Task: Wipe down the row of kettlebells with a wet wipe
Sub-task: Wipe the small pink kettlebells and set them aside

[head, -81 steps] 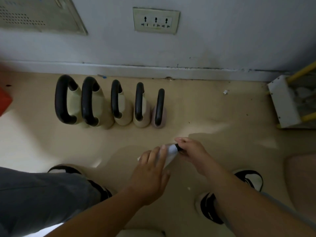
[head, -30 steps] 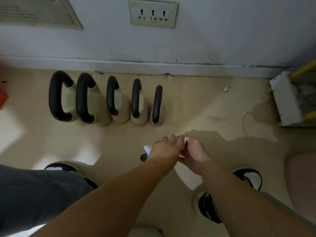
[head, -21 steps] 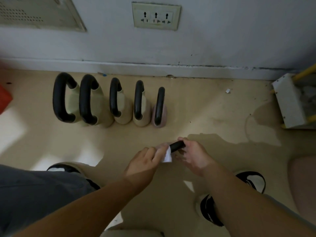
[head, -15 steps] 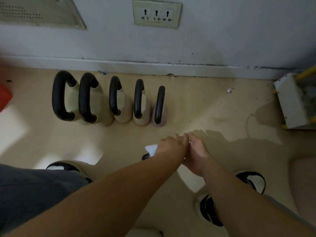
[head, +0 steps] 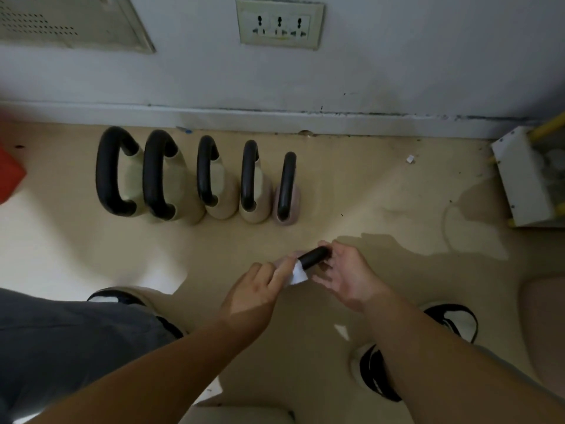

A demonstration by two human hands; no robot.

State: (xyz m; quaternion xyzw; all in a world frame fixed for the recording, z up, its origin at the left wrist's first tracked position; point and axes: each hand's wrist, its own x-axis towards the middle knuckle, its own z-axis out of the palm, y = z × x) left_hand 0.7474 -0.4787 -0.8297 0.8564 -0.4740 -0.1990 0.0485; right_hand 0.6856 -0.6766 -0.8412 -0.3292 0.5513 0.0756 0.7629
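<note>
Several kettlebells with black handles stand in a row (head: 195, 179) on the beige floor by the wall, largest (head: 114, 172) at the left, a small pink one (head: 287, 188) at the right. In front of the row, my right hand (head: 348, 273) grips the right end of a small kettlebell's black handle (head: 313, 257); its body is mostly hidden by my hands. My left hand (head: 253, 289) pinches a white wet wipe (head: 298, 273) against the left end of that handle.
The wall with a skirting board and a socket plate (head: 279, 24) runs behind the row. A red object (head: 9, 175) sits at the far left, a white box on yellow legs (head: 519, 179) at the right. My shoes (head: 452, 319) flank my hands.
My left hand with the wipe has slid back to the left along the black handle, uncovering it. It has been going back and forth over the handle while my right hand held it.
</note>
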